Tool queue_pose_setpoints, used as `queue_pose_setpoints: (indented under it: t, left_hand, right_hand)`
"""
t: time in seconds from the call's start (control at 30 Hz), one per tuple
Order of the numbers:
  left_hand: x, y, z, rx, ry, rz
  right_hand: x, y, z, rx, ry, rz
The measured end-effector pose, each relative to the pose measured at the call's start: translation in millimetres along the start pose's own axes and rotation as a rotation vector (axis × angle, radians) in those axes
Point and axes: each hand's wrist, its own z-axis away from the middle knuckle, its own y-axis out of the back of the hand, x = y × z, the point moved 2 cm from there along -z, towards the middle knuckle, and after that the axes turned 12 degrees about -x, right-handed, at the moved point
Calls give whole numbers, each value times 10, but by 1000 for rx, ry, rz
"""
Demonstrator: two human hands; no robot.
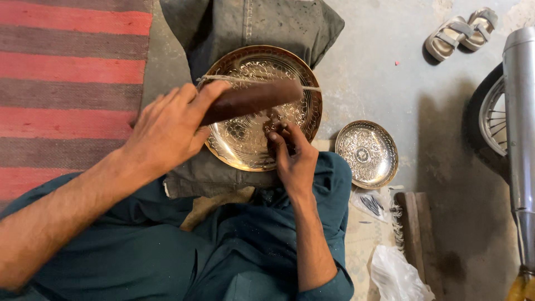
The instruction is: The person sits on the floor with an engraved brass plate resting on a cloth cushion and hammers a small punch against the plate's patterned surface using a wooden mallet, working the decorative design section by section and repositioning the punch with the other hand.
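Observation:
A large round brass plate (245, 145) with engraved patterns lies on a dark grey padded cushion (223, 28) in front of my crossed legs. My left hand (167, 128) grips a brown wooden baton (256, 99) and holds it across the plate's upper half. A thin pale rod (312, 88) runs along the baton's top edge. My right hand (292, 156) rests on the plate's lower middle, its fingertips pinched on a small dark tool (274, 120) that touches the metal. The tool's tip is hidden by my fingers.
A smaller engraved metal plate (366, 153) lies on the concrete floor to the right. Plastic bags (395, 276) and a wooden block (415, 228) sit nearer me. A motorcycle wheel (493, 120) and exhaust pipe (521, 111) stand at the right edge, sandals (460, 33) behind, and a red striped rug (67, 83) to the left.

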Motion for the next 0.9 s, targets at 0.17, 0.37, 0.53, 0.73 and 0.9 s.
queue_pose_setpoints:
  t: [0.17, 0.37, 0.53, 0.73, 0.9]
  left_hand:
    - [-17, 8, 10, 23, -21, 79]
    - [-30, 6, -8, 5, -6, 3]
    - [-39, 41, -43, 20, 3, -131]
    - [2, 85, -7, -24, 43, -101]
    - [-32, 22, 334, -103, 159, 285]
  right_hand:
    - [-14, 8, -10, -20, -19, 5]
    - [-4, 6, -4, -30, 22, 0]
    - [17, 2, 5, -45, 5, -33]
    - [20, -10, 10, -23, 14, -43]
    - [73, 162, 73, 152, -62, -155]
